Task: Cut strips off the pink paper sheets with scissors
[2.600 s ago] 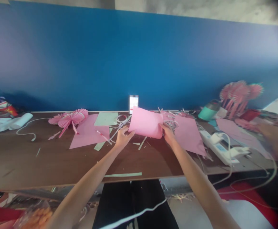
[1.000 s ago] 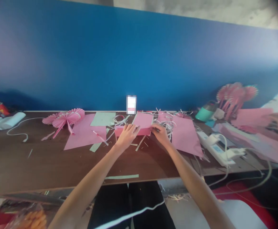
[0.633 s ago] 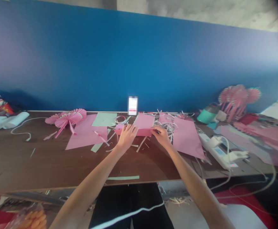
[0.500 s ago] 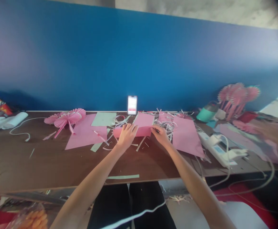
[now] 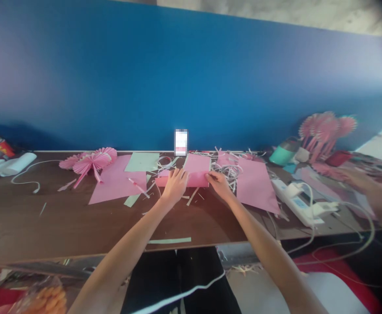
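A folded strip of pink paper (image 5: 197,179) lies across the middle of the table in front of me. My left hand (image 5: 176,184) is closed on its left part, fingers bent over the top edge. At the strip's right end, my right hand (image 5: 219,183) pinches the corner between thumb and fingers. Just behind the strip is a flat pink sheet (image 5: 197,163), partly covered by it. White paper cuttings (image 5: 230,172) lie in a tangle beside my right hand.
A phone (image 5: 181,142) leans against the blue wall. Pink sheets lie left (image 5: 112,185) and right (image 5: 256,185). A pen (image 5: 138,187), pleated pink paper fans (image 5: 92,162), a power strip (image 5: 297,203) and a teal container (image 5: 282,152) surround them. Another person's hand (image 5: 363,183) is at far right.
Both my hands stay on the pink strip, whose front face now looks slightly more tipped down. At the far right, the other person's hand has reached further left. The view shifted slightly.
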Action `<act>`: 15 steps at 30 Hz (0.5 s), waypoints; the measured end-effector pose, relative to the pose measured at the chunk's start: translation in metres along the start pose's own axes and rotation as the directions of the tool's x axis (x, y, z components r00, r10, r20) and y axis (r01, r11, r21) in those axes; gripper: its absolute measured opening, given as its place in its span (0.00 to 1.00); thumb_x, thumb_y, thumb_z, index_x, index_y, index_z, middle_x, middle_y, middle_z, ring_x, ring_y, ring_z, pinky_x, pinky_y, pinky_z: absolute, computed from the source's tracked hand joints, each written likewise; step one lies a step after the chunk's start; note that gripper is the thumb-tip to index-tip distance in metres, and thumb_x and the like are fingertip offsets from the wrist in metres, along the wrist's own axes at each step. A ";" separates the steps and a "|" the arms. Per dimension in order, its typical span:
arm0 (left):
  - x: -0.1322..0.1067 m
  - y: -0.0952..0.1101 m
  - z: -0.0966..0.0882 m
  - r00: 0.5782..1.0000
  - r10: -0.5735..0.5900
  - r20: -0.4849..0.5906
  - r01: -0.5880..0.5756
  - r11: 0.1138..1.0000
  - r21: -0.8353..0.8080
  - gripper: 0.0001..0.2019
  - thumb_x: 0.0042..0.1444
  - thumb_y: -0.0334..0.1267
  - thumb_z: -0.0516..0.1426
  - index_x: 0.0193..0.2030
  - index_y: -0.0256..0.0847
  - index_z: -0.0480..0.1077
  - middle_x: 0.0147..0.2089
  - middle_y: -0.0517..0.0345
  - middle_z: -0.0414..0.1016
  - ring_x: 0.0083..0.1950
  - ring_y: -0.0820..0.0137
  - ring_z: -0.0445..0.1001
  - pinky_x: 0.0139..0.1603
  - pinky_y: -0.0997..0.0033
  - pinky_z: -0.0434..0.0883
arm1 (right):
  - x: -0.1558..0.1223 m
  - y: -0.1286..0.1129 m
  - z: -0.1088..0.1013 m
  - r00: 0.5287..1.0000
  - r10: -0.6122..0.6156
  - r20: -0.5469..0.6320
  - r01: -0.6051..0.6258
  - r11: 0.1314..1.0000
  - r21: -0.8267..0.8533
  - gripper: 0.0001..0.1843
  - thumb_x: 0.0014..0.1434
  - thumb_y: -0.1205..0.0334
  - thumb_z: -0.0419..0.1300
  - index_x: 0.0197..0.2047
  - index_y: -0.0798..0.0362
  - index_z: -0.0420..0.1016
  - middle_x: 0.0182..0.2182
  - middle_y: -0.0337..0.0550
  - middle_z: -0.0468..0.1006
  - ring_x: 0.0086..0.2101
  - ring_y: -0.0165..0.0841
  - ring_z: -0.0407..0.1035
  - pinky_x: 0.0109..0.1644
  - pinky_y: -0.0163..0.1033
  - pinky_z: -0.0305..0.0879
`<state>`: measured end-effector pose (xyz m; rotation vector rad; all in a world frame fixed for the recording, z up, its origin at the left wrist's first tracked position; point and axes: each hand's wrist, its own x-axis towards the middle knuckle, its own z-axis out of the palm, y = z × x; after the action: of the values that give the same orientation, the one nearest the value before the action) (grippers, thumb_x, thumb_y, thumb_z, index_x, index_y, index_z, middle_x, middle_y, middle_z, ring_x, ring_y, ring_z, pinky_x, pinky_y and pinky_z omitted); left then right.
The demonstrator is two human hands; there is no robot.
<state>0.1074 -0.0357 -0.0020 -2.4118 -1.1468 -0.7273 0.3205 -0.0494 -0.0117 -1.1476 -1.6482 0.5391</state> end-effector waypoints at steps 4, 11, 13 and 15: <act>-0.001 0.000 0.002 1.000 0.012 0.023 -0.013 1.000 0.022 0.12 0.61 0.26 0.43 0.39 0.35 0.67 0.40 0.46 0.68 0.44 0.60 0.64 0.45 0.59 0.61 | -0.001 -0.001 0.002 1.000 0.008 0.012 -0.008 1.000 0.019 0.18 0.59 0.48 0.53 0.26 0.53 0.69 0.22 0.37 0.65 0.25 0.30 0.58 0.29 0.35 0.54; -0.002 0.000 0.003 0.998 0.032 0.049 -0.034 0.998 0.043 0.11 0.59 0.24 0.45 0.40 0.35 0.66 0.41 0.46 0.68 0.44 0.59 0.64 0.44 0.59 0.61 | -0.001 -0.007 0.001 1.000 0.007 0.015 -0.007 0.999 0.045 0.17 0.60 0.47 0.52 0.31 0.51 0.70 0.23 0.38 0.66 0.25 0.31 0.58 0.29 0.35 0.55; -0.001 0.001 0.003 0.998 0.037 0.058 -0.040 0.998 0.042 0.10 0.59 0.24 0.45 0.41 0.35 0.66 0.41 0.46 0.68 0.44 0.60 0.64 0.43 0.60 0.61 | -0.001 -0.008 0.002 1.000 0.011 0.019 -0.011 0.999 0.034 0.17 0.60 0.47 0.52 0.31 0.51 0.71 0.24 0.38 0.66 0.26 0.31 0.59 0.29 0.36 0.56; -0.001 0.002 0.004 0.997 0.042 0.062 -0.045 0.998 0.045 0.10 0.59 0.25 0.46 0.41 0.35 0.66 0.41 0.47 0.68 0.43 0.60 0.64 0.43 0.60 0.61 | -0.001 -0.008 0.002 1.000 0.010 0.012 -0.010 1.000 0.023 0.17 0.60 0.47 0.52 0.31 0.52 0.71 0.23 0.38 0.66 0.26 0.31 0.59 0.30 0.36 0.56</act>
<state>0.1094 -0.0352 -0.0056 -2.4278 -1.1186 -0.6102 0.3156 -0.0530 -0.0067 -1.1386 -1.6435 0.5707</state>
